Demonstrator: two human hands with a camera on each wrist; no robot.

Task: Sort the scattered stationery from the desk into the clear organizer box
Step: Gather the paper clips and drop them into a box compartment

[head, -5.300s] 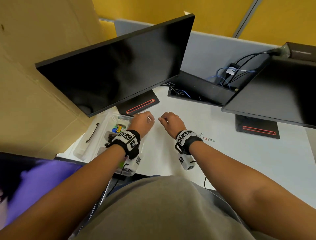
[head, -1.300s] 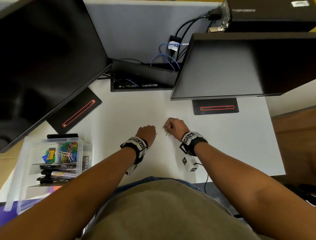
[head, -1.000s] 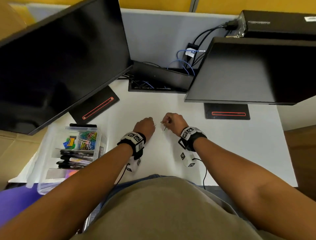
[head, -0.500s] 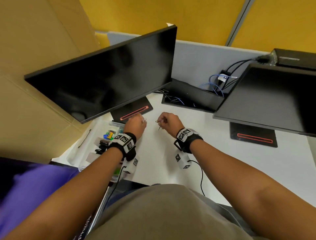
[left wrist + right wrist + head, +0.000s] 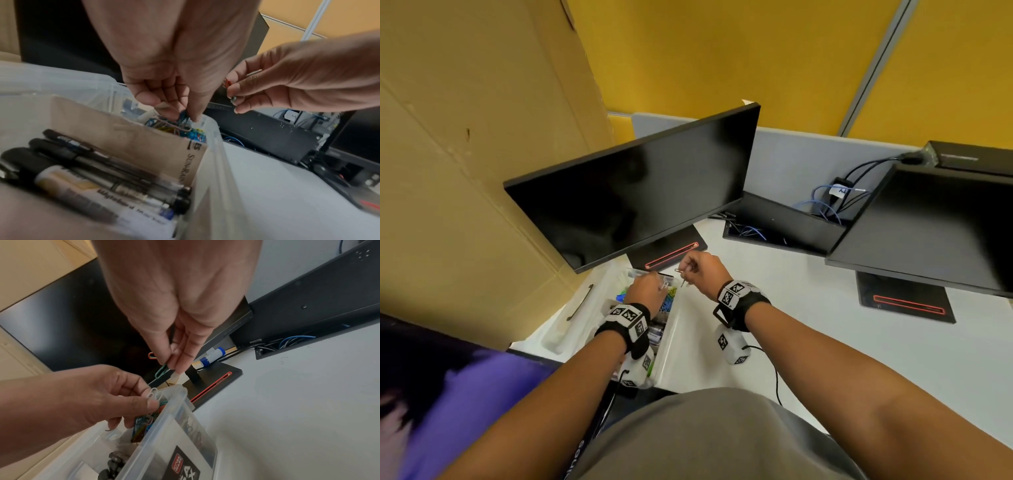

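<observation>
The left hand (image 5: 645, 291) hangs over the far corner of the clear organizer box (image 5: 174, 417), fingers bunched downward and pinching a few white paper clips (image 5: 153, 394) right above the heap of coloured paper clips (image 5: 185, 129) already lying in that end compartment. From the left wrist view its fingertips seem to reach down among the heap itself. The right hand (image 5: 702, 270) waits just beside it, past the box's rim and over the white surface (image 5: 842, 342), thumb and fingers closed in a pinch on a teal paper clip (image 5: 161, 371) and an orange paper clip (image 5: 151, 355), both dangling free in the air.

Moving outward, the box sits at the left end of the surface, near the base of the left monitor (image 5: 640, 192). A brown cardboard divider (image 5: 127, 134) separates the clip compartment from the nearer one, where several black pens and a whiteboard marker (image 5: 98, 185) lie side by side. Something blue shows in the far left compartment, too small to name. What looks like the box's clear lid (image 5: 575, 308) lies flat next to it.

By my reckoning the sorting is nearly finished: pens, markers and most clips are filed, and I can see no loose stationery on the stretch of surface in view, though parts of it are hidden behind arms and monitors. What remains looks to be letting go of the white clips, then bringing the right hand over the same compartment to drop its two.
</observation>
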